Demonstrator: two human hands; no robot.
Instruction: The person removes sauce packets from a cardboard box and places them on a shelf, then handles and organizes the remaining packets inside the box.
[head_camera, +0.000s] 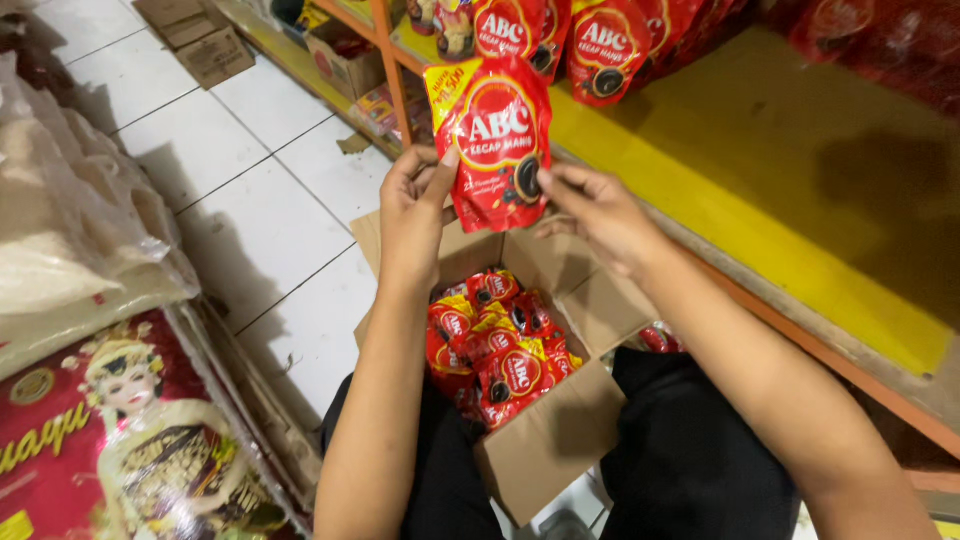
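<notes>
Down by the lap sits an open brown cardboard box (560, 440), wedged between the person's black-trousered knees, flaps spread, with a heap of small red-and-yellow sauce pouches (495, 345) piled inside, directly below both hands. To the left of the left forearm lie big printed sacks (120, 430) and clear bags of pale grain (70, 230), with white floor tiles (250, 200) beyond them.

Up we go: both hands are raised over the box, pinching one glossy red plastic sauce pouch with a yellow corner and a dark spout cap (492, 140). The left hand (415, 215) is closed on its lower left edge, thumb pressed to the front. The right hand (600, 215) grips the lower right side, fingertips right by the cap. So the pouch is out of the box, held upright between the hands.

Just above and beyond the hands runs a yellow-lined wooden shelf with an orange frame (760, 210), and more red pouches of the same kind (570, 40) stand in a row at its far left. By my reading this is the carry-to-shelf stage; the next move would call for lifting the pouch forward and standing it upright beside that row.
</notes>
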